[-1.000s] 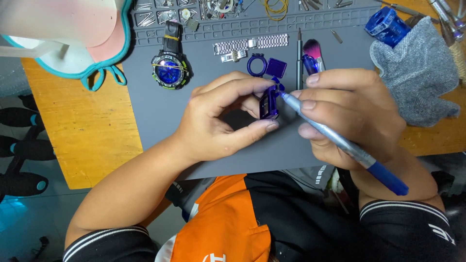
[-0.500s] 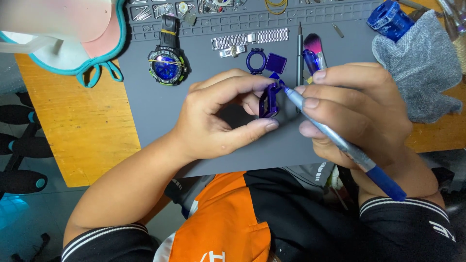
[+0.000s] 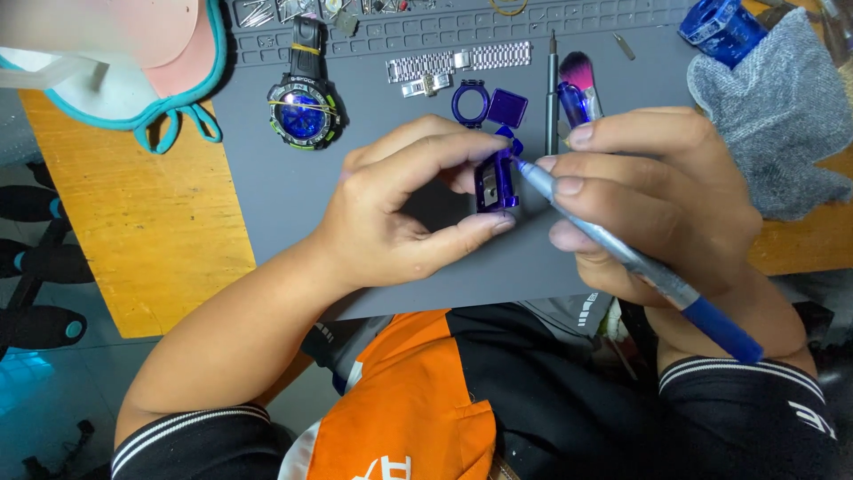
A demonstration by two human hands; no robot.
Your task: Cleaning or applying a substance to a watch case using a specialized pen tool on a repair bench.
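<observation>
purple watch part (image 3: pixel 496 180) pinched in left grip (image 3: pixel 400 213).

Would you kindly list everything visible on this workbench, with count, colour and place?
Purple watch case: 1, translucent purple, pinched in the left hand.
Tool: 1, silver shaft with blue handle, held in the right hand, tip at the case.
Wristwatch: 1, black with blue dial, upper left of the mat.
Metal bracelet pieces: 2 longer strips and a small piece, silver, top centre.
Purple ring and square part: 2, purple, behind the hands.
Screwdriver: 1, dark grey, upright beside the brush.
Brush: 1, pink bristles, top centre-right.
Cloth: 1, grey, right edge.
Blue holder: 1, blue, top right.
Work mat: 1, grey, over the orange table.
Left hand: 1.
Right hand: 1.
</observation>
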